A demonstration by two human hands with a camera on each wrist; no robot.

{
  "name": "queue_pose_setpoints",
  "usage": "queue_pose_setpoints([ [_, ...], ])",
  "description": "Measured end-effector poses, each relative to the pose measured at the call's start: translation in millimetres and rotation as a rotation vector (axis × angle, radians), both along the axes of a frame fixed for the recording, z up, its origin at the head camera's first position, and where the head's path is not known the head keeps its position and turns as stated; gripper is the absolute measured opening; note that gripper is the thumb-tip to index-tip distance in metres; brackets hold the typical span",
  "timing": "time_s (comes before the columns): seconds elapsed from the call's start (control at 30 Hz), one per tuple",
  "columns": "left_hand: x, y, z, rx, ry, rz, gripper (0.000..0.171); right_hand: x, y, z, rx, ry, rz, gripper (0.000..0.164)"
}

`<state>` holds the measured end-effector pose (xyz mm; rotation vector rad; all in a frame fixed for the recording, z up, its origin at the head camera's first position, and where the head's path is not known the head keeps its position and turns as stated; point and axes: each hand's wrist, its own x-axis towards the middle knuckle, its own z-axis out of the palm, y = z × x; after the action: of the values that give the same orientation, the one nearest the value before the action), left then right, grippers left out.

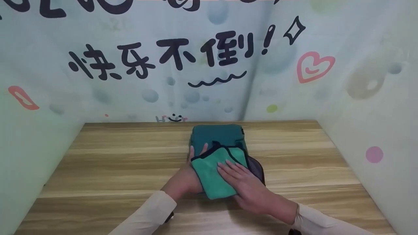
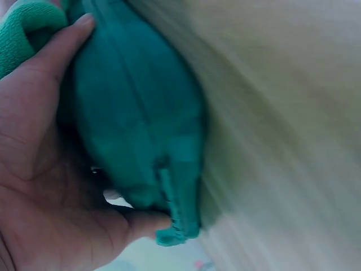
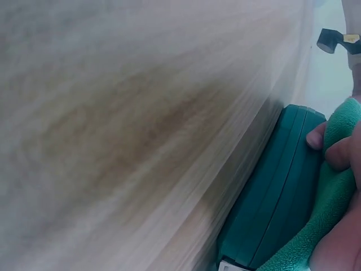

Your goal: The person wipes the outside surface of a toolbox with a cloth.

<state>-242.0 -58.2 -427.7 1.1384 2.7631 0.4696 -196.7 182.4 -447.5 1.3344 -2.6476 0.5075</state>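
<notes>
A teal zippered fabric bag [image 1: 217, 133] lies on the table, with dark straps and a grey mesh side pocket [image 1: 256, 168]. Over its front is a brighter green towelling cloth [image 1: 214, 174] with dark edging along the top. My left hand [image 1: 189, 178] grips the bag's left side, partly hidden beneath the cloth. In the left wrist view its thumb [image 2: 67, 42] lies along the upper edge, while a finger reaches the tab at the bag's end. Nearly straight, the fingers of my right hand [image 1: 249, 186] press on the cloth from above.
The wood-grain table [image 1: 130, 163] extends on both sides of the bag. Behind it hangs a printed backdrop [image 1: 163, 91], and pale side walls [image 1: 375, 124] border the left and right edges. A black device [image 3: 329, 40] sits at the other wrist.
</notes>
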Motion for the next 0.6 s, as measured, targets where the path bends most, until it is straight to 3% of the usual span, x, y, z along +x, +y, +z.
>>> queue_pose_setpoints([
  [0.23,-7.5,-13.3,1.4,0.081,-0.161,-0.068,0.091,0.5,2.1,1.7,0.022,-0.017,0.008,0.083],
  [0.4,-12.5,-31.2,6.5,0.193,-0.325,-0.023,0.114,1.6,-0.2,3.8,0.023,-0.007,0.023,0.083],
  [0.47,-12.4,-35.7,5.9,0.214,-0.348,0.0,0.117,2.4,-3.1,5.0,0.032,-0.007,0.03,0.081],
  [0.6,-11.0,-39.1,2.6,0.244,-0.331,0.012,0.107,3.1,-13.6,8.2,0.063,-0.027,0.06,0.078],
])
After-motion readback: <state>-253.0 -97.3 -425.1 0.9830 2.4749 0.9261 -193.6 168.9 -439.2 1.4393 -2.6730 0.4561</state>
